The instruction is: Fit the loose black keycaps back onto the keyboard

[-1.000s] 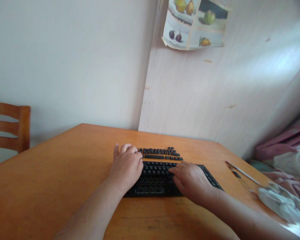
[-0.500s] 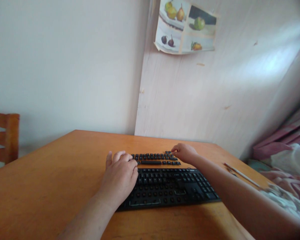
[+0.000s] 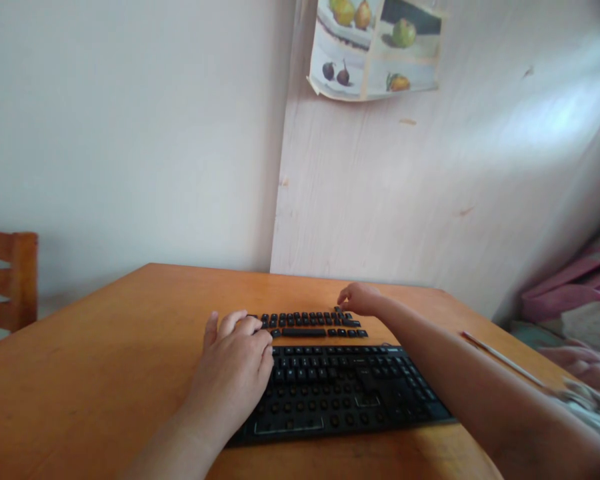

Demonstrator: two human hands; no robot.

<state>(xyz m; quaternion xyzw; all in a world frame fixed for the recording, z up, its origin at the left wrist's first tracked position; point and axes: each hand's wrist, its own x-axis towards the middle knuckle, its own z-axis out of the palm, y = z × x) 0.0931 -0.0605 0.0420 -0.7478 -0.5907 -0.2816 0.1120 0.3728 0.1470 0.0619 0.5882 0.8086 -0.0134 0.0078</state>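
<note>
A black keyboard [image 3: 350, 390] lies on the orange wooden table [image 3: 105, 373]; many of its keycaps are off and bare round stems show. Beyond it, loose black keycaps [image 3: 313, 323] stand in rows on the table. My left hand [image 3: 233, 370] rests palm down over the keyboard's left end, fingers curled against the frame. My right hand [image 3: 359, 299] reaches over the keyboard to the right end of the keycap rows, its fingers pinched on a small keycap there.
A wooden chair [image 3: 7, 287] stands at the table's left. A thin stick [image 3: 503, 359] lies near the right edge, beside pink bedding [image 3: 575, 300]. A fruit picture [image 3: 375, 47] hangs on the pale wood panel behind.
My right hand left the keyboard's middle and went out to the right end of the loose keycap rows. My left hand stayed on the keyboard's left end. The camera shifted slightly.
</note>
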